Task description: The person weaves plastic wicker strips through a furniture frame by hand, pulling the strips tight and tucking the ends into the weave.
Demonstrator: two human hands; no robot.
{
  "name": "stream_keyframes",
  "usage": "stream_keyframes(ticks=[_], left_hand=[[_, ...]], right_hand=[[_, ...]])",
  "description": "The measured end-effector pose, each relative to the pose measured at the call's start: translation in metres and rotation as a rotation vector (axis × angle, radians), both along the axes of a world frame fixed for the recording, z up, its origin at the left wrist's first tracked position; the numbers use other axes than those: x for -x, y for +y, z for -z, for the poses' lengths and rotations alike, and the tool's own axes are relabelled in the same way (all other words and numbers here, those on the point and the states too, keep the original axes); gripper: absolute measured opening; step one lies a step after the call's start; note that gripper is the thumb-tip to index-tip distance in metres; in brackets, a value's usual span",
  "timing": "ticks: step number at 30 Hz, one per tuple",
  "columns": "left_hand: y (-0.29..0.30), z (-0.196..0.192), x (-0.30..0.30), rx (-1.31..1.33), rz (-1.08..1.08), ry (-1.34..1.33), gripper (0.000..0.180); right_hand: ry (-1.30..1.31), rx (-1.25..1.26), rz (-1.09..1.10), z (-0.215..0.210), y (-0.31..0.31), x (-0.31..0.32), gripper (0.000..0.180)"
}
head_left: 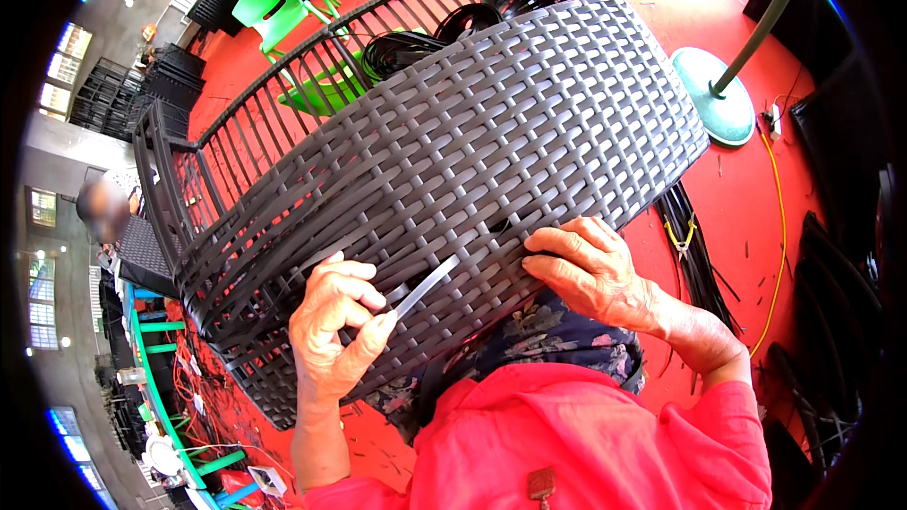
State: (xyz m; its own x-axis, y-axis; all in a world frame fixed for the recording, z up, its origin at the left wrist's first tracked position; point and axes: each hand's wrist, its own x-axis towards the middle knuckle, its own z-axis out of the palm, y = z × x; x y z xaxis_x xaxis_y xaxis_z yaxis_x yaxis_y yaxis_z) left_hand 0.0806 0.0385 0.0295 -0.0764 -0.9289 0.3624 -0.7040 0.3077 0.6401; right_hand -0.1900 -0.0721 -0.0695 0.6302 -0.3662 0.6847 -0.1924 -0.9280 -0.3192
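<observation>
Woven rattan chair shell (453, 161) across your lap, strip in hand.

Your left hand (333, 331) pinches a flat grey weaving strip (422, 287) between thumb and fingers at the shell's lower edge. Your right hand (590, 272) lies just beside it, fingers curled and pressed onto the black weave. Behind the shell, green plastic chairs (283, 2) stand on the red floor (746, 198), a fan base (723, 99) to your right.

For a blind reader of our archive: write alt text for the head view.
Two bare hands work on a dark woven wicker chair frame lying across the person's lap: the left hand pinches a flat grey strip, the right hand presses its fingers on the weave. Around it are a red floor, green plastic chairs and a round teal stand base.
</observation>
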Motion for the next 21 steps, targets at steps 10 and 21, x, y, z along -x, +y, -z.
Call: stream_keyframes(ticks=[10,21], left_hand=[[-0.001,0.001,0.0,0.013,0.016,-0.02,0.026],[-0.002,-0.006,0.014,0.067,-0.073,-0.316,0.015]], right_hand=[[-0.029,-0.057,0.03,-0.005,-0.001,0.0,0.04],[0.057,-0.136,-0.017,-0.018,-0.024,-0.02,0.026]])
